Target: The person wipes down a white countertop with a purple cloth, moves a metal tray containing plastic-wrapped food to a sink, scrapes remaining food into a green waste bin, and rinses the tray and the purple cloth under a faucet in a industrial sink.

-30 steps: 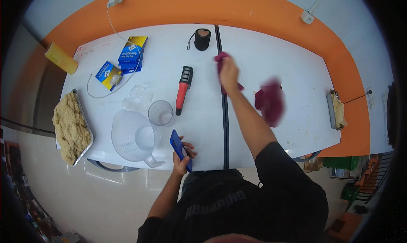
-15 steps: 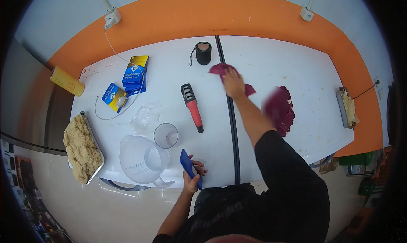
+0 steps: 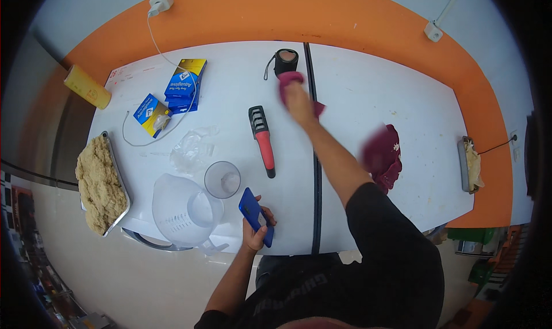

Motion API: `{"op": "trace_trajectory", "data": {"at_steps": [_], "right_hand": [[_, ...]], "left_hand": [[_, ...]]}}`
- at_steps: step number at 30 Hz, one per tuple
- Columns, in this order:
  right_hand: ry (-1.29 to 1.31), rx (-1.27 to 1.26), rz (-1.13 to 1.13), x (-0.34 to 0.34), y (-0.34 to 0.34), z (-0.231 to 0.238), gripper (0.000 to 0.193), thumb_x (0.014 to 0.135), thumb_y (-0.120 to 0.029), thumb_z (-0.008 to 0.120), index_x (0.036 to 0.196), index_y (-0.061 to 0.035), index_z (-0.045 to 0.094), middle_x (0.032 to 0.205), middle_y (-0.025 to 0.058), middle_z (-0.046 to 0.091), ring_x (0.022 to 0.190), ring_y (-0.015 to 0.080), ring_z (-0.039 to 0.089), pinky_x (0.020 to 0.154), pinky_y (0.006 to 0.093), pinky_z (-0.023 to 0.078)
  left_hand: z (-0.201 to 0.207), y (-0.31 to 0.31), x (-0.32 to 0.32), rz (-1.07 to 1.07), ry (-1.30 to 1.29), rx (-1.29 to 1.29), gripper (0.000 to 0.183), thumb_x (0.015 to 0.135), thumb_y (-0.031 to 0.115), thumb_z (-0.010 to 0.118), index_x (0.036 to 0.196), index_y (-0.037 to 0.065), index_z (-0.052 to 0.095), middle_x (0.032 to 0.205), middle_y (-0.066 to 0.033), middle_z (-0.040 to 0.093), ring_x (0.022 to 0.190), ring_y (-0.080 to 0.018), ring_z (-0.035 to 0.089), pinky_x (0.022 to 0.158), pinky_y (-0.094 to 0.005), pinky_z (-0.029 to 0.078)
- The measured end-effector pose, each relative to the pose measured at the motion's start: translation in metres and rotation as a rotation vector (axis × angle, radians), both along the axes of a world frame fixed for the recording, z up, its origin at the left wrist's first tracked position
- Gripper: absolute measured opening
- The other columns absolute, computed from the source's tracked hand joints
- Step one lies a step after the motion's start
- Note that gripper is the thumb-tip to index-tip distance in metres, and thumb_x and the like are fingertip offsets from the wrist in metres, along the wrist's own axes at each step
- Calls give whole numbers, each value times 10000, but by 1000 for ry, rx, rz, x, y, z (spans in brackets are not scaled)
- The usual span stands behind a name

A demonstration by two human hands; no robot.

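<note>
My left hand (image 3: 257, 232) is wrapped round a blue smartphone (image 3: 249, 206) at the table's near edge. Farther out, my right hand (image 3: 299, 104) is on a maroon cloth (image 3: 290, 78), bunched under and around the fingers; motion blurs it. This cloth lies left of the dark table seam and reaches up against a small black speaker (image 3: 286, 65) with a wrist strap. A second maroon cloth (image 3: 390, 156), crumpled and flecked with pale crumbs, rests right of my forearm. Between my hands lies a knife sharpener (image 3: 264, 148) with a red handle.
A clear cup (image 3: 222, 179), a measuring jug (image 3: 172, 208) and a crumpled plastic bag (image 3: 192, 151) stand or lie left. Beyond are blue-yellow boxes (image 3: 183, 87), a white cable and a yellow film roll (image 3: 86, 87). A crumb-filled tray (image 3: 98, 185) overhangs the left edge.
My right hand has moved left with the maroon cloth, across the seam toward the speaker. The left hand still holds the phone. The whole view has shifted slightly.
</note>
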State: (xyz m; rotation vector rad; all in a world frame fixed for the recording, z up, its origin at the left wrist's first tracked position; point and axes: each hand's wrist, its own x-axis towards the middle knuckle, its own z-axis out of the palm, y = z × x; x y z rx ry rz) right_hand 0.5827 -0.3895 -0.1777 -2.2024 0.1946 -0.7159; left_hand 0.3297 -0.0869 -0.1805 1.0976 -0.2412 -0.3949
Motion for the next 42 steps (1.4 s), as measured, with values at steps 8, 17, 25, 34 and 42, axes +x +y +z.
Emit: {"op": "trace_trajectory", "data": {"at_steps": [8, 17, 25, 34, 42], "right_hand": [[32, -703, 171, -4, -17, -20, 281, 922, -197, 526, 1131, -46, 637, 1338, 143, 567, 1189, 286, 569, 932, 439, 487], [608, -387, -545, -111, -175, 30, 217, 933, -206, 497, 1060, -63, 599, 993, 159, 674, 915, 381, 651, 770, 520, 530], [278, -357, -323, -57, -80, 62, 259, 974, -259, 452, 1145, -92, 549, 1201, 162, 515, 843, 410, 648, 699, 561, 517], [488, -566, 39, -6, -29, 4, 262, 904, -126, 493, 1146, -138, 595, 1222, 154, 533, 968, 347, 654, 793, 468, 555], [524, -285, -425, -2, -127, 21, 275, 959, -226, 438, 1089, -61, 616, 1156, 221, 574, 983, 408, 632, 846, 506, 517]], "left_hand": [[-1, -2, -4, 90, 6, 47, 1002, 750, 493, 736, 1430, -38, 228, 914, -96, 554, 773, -197, 605, 705, -329, 506], [-5, -5, -7, 88, -15, 47, 955, 772, 485, 703, 1441, 11, 212, 943, -103, 537, 766, -201, 590, 722, -360, 514], [-10, -6, -7, 114, -38, 50, 961, 780, 494, 702, 1445, 7, 208, 935, -104, 539, 750, -201, 589, 708, -360, 518], [-9, -5, -10, 127, 4, 58, 967, 779, 482, 696, 1450, 5, 190, 954, -108, 544, 768, -211, 607, 711, -367, 524], [-9, -5, -7, 105, -13, 50, 973, 767, 490, 710, 1444, 7, 203, 948, -105, 544, 770, -208, 602, 726, -368, 527]]}}
